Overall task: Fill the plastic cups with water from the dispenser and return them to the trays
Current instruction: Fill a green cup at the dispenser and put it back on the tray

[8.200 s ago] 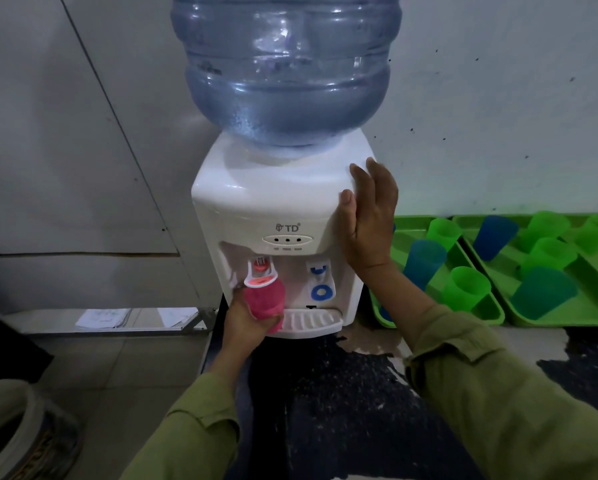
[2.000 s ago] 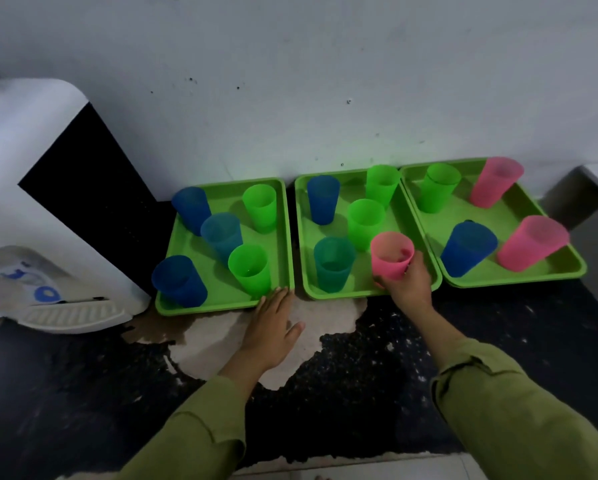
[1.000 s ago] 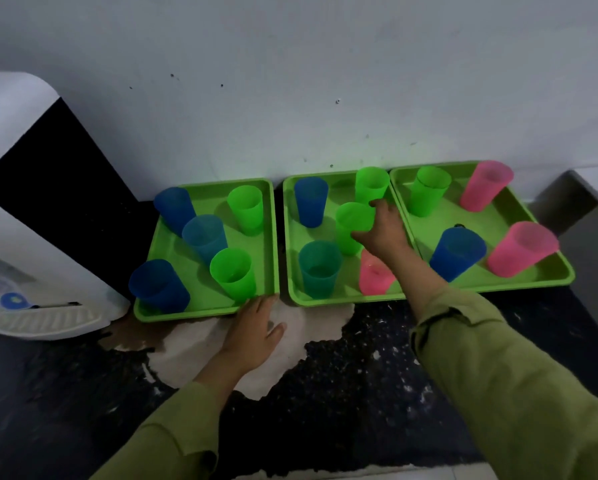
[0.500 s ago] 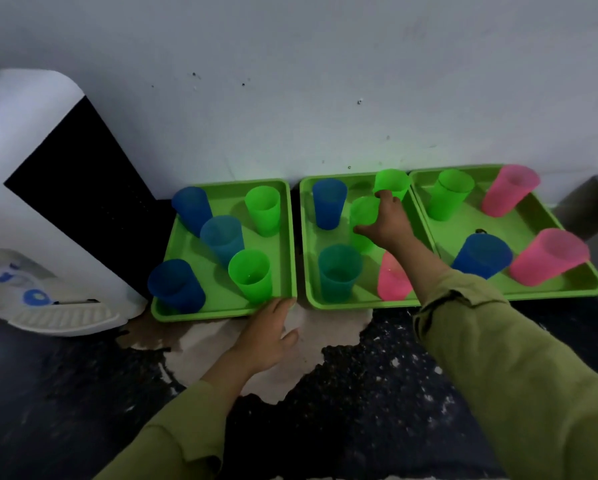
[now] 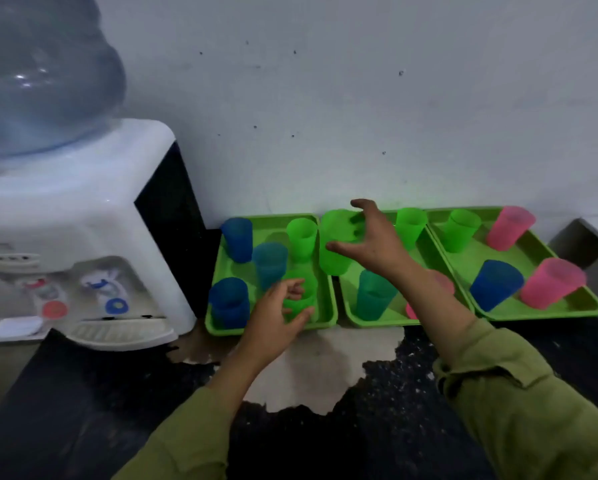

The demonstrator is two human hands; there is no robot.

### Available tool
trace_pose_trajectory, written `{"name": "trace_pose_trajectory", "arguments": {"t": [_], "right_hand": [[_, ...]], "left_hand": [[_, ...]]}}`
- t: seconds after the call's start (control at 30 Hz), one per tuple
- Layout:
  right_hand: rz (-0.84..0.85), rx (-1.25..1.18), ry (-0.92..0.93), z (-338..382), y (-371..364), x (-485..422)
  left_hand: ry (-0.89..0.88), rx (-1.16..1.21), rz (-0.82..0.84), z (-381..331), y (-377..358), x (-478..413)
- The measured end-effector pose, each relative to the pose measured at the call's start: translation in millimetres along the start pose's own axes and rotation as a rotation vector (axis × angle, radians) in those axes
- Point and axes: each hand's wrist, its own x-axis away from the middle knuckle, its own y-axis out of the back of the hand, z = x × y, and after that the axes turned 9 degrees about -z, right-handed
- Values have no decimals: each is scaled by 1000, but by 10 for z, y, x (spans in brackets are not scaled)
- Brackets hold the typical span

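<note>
Head view: I see the water dispenser [image 5: 82,220] standing on the dark surface [image 5: 82,410], well left of both hands. Left tray [image 5: 221,329], middle tray [image 5: 377,322] and right tray [image 5: 533,315] lie in a row beyond them. The left hand [image 5: 273,320] hovers just before the left tray, fingers loosely curled, holding nothing. The right hand [image 5: 377,244] grips a green cup [image 5: 334,263], held above the gap between left and middle trays.

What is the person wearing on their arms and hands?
Both arms wear long olive-green cloth sleeves, the left sleeve and right sleeve ending in loose cuffs short of the wrists. The left hand and right hand are bare: no gloves, and no watch or rings that I can see.
</note>
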Motion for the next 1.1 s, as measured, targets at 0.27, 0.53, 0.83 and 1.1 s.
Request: {"name": "trace_pose_trajectory", "arguments": {"t": [0.27, 0.53, 0.83, 1.1], "right_hand": [[84, -115, 1, 1058, -685, 700], [167, -153, -33, 1750, -1554, 1140], [225, -230, -99, 2316, -2292, 1416], [341, -162, -50, 2577, -2711, 1481]], "left_hand": [[-59, 56, -44, 223, 899, -15], [6, 90, -59, 856, 1823, 276], [228, -1, -47, 1771, 2673, 783], [404, -26, -216, 2206, 3090, 710]]}}
